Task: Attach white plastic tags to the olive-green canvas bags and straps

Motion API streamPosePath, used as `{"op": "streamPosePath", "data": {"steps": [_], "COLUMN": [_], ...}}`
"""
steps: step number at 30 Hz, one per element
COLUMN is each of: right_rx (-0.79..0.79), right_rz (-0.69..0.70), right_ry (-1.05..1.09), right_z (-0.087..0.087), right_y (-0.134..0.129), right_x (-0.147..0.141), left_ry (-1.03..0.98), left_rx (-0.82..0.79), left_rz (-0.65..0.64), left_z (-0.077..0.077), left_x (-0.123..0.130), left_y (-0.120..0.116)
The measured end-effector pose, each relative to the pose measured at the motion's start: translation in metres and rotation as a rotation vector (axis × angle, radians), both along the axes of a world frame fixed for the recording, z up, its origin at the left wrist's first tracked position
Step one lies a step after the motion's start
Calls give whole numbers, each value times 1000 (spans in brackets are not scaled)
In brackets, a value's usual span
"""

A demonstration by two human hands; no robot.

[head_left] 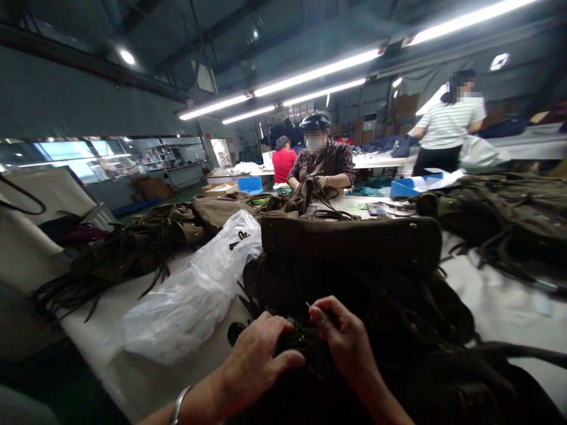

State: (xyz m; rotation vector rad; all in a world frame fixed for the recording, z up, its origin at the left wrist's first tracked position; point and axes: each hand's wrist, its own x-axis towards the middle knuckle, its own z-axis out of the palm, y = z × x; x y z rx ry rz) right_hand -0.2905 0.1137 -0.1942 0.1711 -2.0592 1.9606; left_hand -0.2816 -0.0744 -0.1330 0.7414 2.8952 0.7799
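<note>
A large dark olive fabric bag [349, 236] with metal studs lies in front of me. My left hand [266, 351] rests on the dark fabric, its thumb and fingers apart beside a small metal fitting [300, 330]. Just right of that fitting, my right hand [339, 330] pinches a thin, light-coloured, needle-like piece [309, 305] between thumb and forefinger. The lower part of the bag is very dark, so its details are hard to make out.
Clear plastic wrapping [186, 295] lies left of the bag. More olive bags with straps are piled at left [119, 254] and right [500, 218]. Across the table [101, 354] a person [321, 159] handles similar fabric; a blue box [405, 187] stands beyond.
</note>
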Motion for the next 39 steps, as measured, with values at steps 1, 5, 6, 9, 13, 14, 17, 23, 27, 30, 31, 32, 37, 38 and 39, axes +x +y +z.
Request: {"op": "streamPosePath", "data": {"steps": [1,5,6,9,13,14,17,23,27,30,31,32,37,38,39], "right_rx": [15,115,124,170,295,310,342,364,364,363,355,343,283,275,268], "right_rz": [12,60,80,112,101,108,124,150,180,162,154,149,171,176,178], "right_ry": [4,12,-8,-24,29,22,5,-27,-68,-75,-71,-70,-81,-89,-98], "right_z": [1,6,7,11,13,12,9,15,20,20,19,18,11,9,8], "right_y": [0,-1,-1,2,7,8,8,7,5,3,2,1,-4,-4,-5], "right_x": [1,5,6,8,8,7,6,12,17,17,17,17,15,15,14], "left_ry": [16,97,126,248,433,462,530,801,937,928,893,835,342,265,204], "left_rx": [-14,-58,-69,-110,-136,-131,-114,-153,-257,-278,-256,-219,62,119,173], "left_rz": [-4,-28,-37,-72,-125,-133,-158,-230,-228,-199,-195,-194,-166,-154,-145], "left_z": [-2,-8,-9,-7,-2,-2,-8,-23,-29,-33,-33,-33,-20,-17,-15], "left_x": [2,5,5,3,-1,-2,-5,-7,-3,0,1,2,10,11,12], "left_y": [0,1,1,0,0,0,0,-2,-1,0,0,0,-1,-2,-2]}}
